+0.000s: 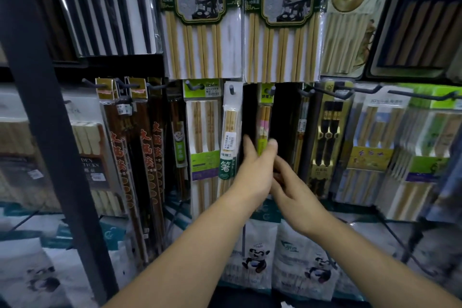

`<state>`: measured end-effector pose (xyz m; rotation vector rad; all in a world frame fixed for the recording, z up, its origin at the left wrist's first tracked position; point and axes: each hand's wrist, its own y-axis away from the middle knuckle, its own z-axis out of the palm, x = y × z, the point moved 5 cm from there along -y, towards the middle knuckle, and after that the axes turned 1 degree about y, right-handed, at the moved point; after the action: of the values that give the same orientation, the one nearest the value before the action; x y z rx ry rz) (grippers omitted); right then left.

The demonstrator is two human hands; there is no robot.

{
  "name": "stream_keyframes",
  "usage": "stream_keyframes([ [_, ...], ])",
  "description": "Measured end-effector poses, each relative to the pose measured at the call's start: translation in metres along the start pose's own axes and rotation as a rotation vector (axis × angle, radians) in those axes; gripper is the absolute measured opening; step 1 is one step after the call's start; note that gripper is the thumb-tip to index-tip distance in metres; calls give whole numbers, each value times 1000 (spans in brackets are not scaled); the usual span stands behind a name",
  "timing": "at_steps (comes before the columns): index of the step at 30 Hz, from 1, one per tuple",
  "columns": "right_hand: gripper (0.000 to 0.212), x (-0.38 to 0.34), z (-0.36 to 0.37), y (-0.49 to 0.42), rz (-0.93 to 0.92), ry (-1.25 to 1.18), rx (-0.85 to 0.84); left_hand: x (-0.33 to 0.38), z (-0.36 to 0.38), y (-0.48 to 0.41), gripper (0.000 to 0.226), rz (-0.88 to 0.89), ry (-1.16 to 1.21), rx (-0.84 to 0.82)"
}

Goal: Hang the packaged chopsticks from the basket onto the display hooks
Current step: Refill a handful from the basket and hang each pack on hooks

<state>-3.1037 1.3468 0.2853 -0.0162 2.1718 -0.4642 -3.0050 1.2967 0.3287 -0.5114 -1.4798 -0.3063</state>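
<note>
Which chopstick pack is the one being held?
The skinny pack with the pink band and yellow-green label, just right of the white pack. The left hand pinches it; the other packs just hang.

narrow clear plastic pack of pale wooden chopsticks point(263, 122): glossy film | dark wire display hooks point(420, 96): matt metal | black shelf post point(37, 82): smooth, matt
</note>
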Motion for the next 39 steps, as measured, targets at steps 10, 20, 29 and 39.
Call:
stream_keyframes([
  [10,10,56,65,142,302,110,-65,-144,-65,149,16,-196,-406,-51],
  [20,9,181,222,270,594,259,-504,-326,-191,249,83,-682,-1035,157],
  [29,12,253,311,320,657,339,-765,-379,-215,302,36,-691,-718,225],
  [39,30,262,356,349,429,501,-975,-390,-219,303,16,-658,-640,318],
])
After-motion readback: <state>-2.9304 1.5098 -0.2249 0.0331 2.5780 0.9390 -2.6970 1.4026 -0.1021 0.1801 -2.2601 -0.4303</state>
